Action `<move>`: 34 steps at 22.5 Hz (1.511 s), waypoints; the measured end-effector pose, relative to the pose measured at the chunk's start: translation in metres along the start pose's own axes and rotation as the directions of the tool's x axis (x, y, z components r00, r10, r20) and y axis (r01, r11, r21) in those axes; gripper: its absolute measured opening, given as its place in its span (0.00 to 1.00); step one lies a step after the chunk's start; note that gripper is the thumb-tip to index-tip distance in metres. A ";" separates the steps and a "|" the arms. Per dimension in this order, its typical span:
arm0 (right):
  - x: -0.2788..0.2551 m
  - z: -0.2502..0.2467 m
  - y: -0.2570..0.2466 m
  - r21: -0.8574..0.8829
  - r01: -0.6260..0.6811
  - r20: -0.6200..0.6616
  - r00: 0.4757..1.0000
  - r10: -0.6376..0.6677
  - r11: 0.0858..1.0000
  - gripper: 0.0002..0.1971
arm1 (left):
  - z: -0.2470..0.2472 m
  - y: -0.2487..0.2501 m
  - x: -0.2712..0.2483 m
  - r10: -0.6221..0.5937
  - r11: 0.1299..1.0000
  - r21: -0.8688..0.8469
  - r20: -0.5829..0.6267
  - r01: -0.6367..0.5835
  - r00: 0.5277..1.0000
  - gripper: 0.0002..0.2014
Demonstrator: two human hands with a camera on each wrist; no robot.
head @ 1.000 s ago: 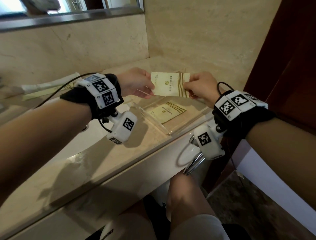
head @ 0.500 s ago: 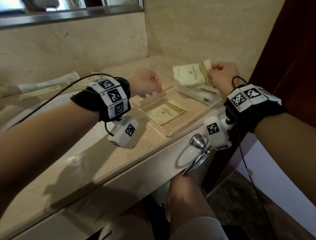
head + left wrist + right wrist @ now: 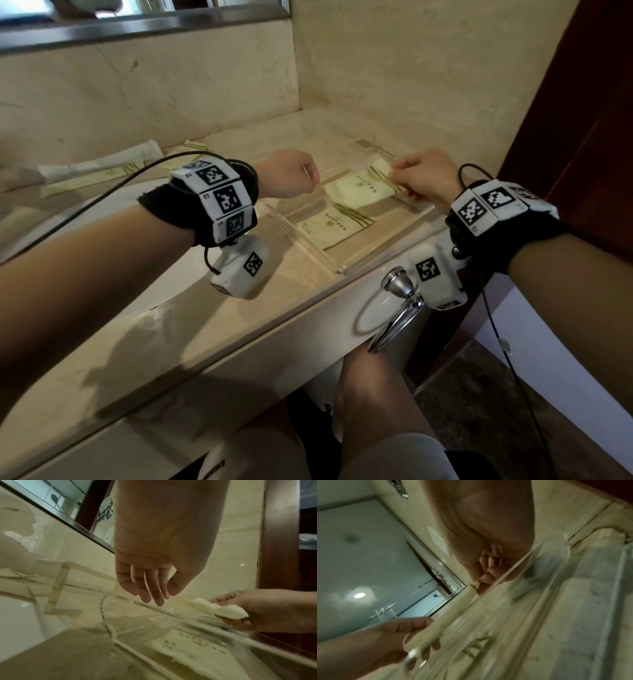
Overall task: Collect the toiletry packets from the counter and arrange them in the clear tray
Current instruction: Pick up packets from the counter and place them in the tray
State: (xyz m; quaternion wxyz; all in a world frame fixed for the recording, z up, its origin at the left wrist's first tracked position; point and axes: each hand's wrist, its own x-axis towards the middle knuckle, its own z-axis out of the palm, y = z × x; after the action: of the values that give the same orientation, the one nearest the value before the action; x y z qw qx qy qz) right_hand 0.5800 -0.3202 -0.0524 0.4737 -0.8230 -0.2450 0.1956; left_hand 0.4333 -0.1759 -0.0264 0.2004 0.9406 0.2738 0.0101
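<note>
On the counter [image 3: 239, 315] the clear tray [image 3: 308, 236] already holds one packet [image 3: 334, 226]. The right hand [image 3: 424, 180] pinches a second packet [image 3: 359, 190] over the tray's far half; the left hand [image 3: 287, 174] hangs relaxed, holding nothing. Let go while tilted, this packet could overlap the first or catch on the rim.

Packets: two flat cream paper packets [image 3: 334, 228] [image 3: 359, 192] in the clear acrylic tray [image 3: 308, 240] bore olive-green wavy stripes and small dark print.
Counter: the marble counter [image 3: 191, 329] under the tray was beige, faintly veined.
Wristbands: black bands [image 3: 178, 212] carried white blocks with black square-code markers.
</note>
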 end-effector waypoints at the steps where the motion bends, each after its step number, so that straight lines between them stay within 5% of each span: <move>1: -0.003 0.007 -0.001 -0.026 0.023 0.054 0.998 -0.022 0.999 0.11 | 0.000 0.000 -0.002 0.008 1.000 -0.010 0.009 -0.008 1.000 0.08; 11: -0.012 0.047 -0.006 -0.233 0.086 0.147 0.988 -0.053 0.969 0.01 | 0.013 0.007 -0.026 -0.049 0.959 0.281 0.223 -0.017 0.974 0.40; 20: -0.015 0.053 -0.001 -0.543 0.259 0.159 0.966 -0.205 0.799 0.10 | 0.019 0.022 -0.030 -0.040 0.941 0.334 0.276 -0.057 0.960 0.28; 25: -0.011 0.061 0.000 -0.694 0.266 0.176 0.964 -0.200 0.669 0.14 | 0.017 0.026 -0.030 -0.058 0.929 0.366 0.291 -0.055 0.955 0.29; 34: -0.017 0.059 -0.001 -0.773 0.230 0.148 0.972 -0.185 0.591 0.14 | 0.023 0.031 -0.027 -0.059 0.918 0.392 0.286 -0.060 0.956 0.29</move>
State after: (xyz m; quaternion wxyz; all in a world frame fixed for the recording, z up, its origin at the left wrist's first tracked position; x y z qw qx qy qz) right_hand 0.5333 -0.2897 -0.0779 0.0793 -0.9071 -0.4120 0.0338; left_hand 0.4288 -0.2223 -0.0337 0.0440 0.9527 0.2373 -0.1846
